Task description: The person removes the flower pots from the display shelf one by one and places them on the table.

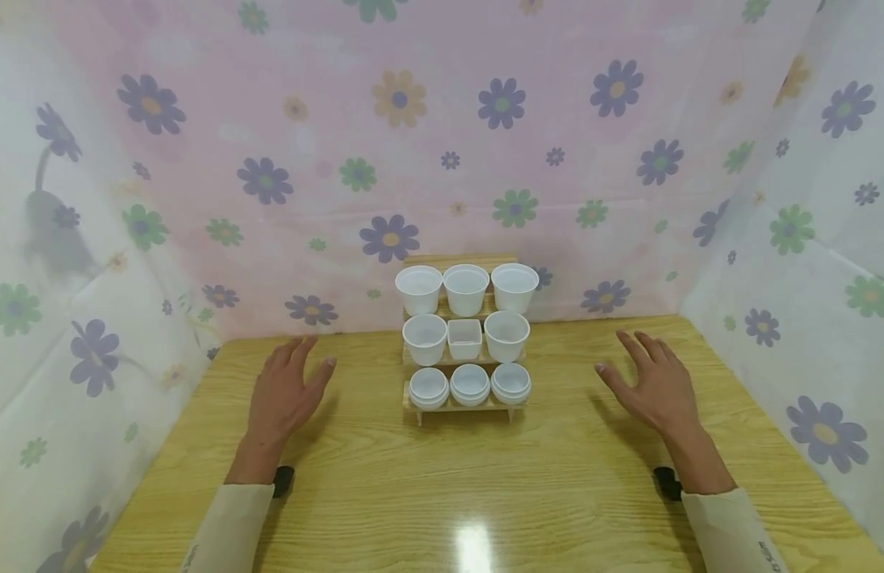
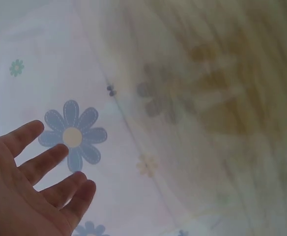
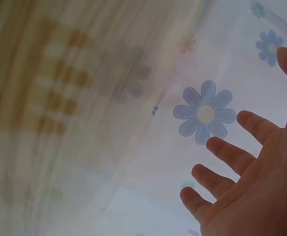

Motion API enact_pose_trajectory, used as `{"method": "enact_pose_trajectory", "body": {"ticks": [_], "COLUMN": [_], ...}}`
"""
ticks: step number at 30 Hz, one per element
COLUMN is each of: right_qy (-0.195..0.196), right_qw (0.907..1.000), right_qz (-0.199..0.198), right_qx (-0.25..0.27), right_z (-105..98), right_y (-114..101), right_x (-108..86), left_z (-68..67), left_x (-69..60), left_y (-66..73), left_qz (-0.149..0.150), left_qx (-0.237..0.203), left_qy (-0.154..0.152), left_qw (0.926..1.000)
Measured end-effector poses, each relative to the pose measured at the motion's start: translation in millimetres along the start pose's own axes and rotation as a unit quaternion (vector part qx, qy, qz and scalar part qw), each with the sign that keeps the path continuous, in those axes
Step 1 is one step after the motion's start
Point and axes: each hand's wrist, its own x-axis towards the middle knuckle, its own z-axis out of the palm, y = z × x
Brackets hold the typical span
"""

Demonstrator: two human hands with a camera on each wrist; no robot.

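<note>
In the head view a three-tier wooden stand (image 1: 452,407) holds white cups in three rows. Larger round cups (image 1: 466,290) fill the top tier; a square cup (image 1: 465,340) sits between two round ones on the middle tier; three small ribbed cups (image 1: 470,386) line the bottom. To the left of the stand is my left hand (image 1: 284,394), fingers spread and holding nothing, also in the left wrist view (image 2: 40,182). My right hand (image 1: 656,387) is to the right of the stand, its fingers apart and empty, as the right wrist view (image 3: 251,172) also shows.
The wood-grain table (image 1: 384,493) reaches back to a pink flowered cloth (image 1: 305,159). White flowered cloth hangs at the left side (image 1: 48,350) and the right side (image 1: 828,263). A black band shows at each wrist.
</note>
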Motion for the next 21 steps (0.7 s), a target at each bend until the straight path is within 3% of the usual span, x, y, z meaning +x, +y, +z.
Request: {"method": "enact_pose_trajectory", "body": {"ticks": [12, 21], "right_qy": [0.023, 0.034], "right_qw": [0.9995, 0.9984], "right_qz": [-0.021, -0.041], "right_qx": [0.011, 0.019], "right_z": [3.1, 7.7], "right_y": [-11.6, -26.4], "right_x": [4.1, 9.4], "left_z": [11.8, 22.1], "left_x": [2.5, 4.3], "left_y": [10.9, 21.7], "left_qz": [-0.004, -0.017], "left_qx": [-0.058, -0.130], "left_qy": [-0.023, -0.048], "left_qw": [0.9980, 0.9902]}}
